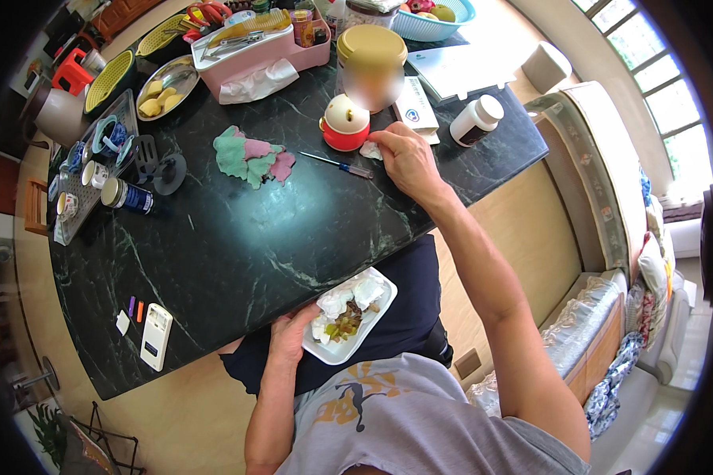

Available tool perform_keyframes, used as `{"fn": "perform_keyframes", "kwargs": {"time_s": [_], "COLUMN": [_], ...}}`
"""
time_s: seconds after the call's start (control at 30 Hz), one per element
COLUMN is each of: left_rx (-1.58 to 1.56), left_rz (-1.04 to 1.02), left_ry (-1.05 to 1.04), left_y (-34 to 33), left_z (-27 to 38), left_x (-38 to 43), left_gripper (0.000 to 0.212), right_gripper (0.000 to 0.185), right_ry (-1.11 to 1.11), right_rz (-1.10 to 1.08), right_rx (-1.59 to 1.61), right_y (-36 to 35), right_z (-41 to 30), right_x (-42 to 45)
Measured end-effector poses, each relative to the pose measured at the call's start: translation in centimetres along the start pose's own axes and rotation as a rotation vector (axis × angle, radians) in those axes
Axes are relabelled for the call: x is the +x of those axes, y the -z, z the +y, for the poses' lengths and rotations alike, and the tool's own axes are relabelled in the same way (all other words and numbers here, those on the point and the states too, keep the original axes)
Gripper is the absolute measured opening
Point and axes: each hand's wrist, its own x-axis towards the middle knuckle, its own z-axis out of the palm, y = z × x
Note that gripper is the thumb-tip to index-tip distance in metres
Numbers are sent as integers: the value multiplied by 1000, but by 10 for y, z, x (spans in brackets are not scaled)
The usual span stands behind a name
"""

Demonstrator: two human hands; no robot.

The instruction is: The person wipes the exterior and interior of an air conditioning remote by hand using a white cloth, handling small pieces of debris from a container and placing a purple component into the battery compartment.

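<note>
My left hand (292,333) grips the left rim of a white foam tray (336,355), just below the table's front edge. In the tray lie crumpled white tissues (337,300) and brown and greenish food scraps (347,323). My right hand (408,157) reaches over the tabletop, thumb and fingertips pinched on a small crumpled white tissue (370,151). Right beside those fingertips stands a round red-and-white figurine (345,126). A pen (338,165) with a clear blue-tinted barrel lies to the left of the hand. Farther left is a crumpled green-and-pink cloth (253,155).
Around the dark marble table (214,255) stand a yellow-lidded jar (371,43), a white bottle (477,120), a white box (415,107), a pink organizer (261,62) and a metal plate of yellow pieces (167,89). A black spatula (146,157) lies left; a white remote-like device (156,337) sits near front.
</note>
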Motion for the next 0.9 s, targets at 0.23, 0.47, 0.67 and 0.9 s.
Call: {"fn": "perform_keyframes", "kwargs": {"time_s": [0.23,0.47,0.67,0.9], "left_rx": [-27,-70,-88,-86], "left_rz": [-15,51,32,47], "left_ry": [-29,-85,-81,-43], "left_y": [-13,-26,-22,-22], "left_z": [2,-8,-11,-8], "left_x": [1,10,12,9], "left_gripper": [36,41,42,41], "right_gripper": [18,23,24,21], "right_ry": [142,107,86,-68], "right_rz": [-134,-86,-189,-42], "right_rx": [7,52,215,82], "right_y": [28,34,28,28], "right_z": [-8,-63,-110,-97], "right_x": [-27,-94,-129,-122]}}
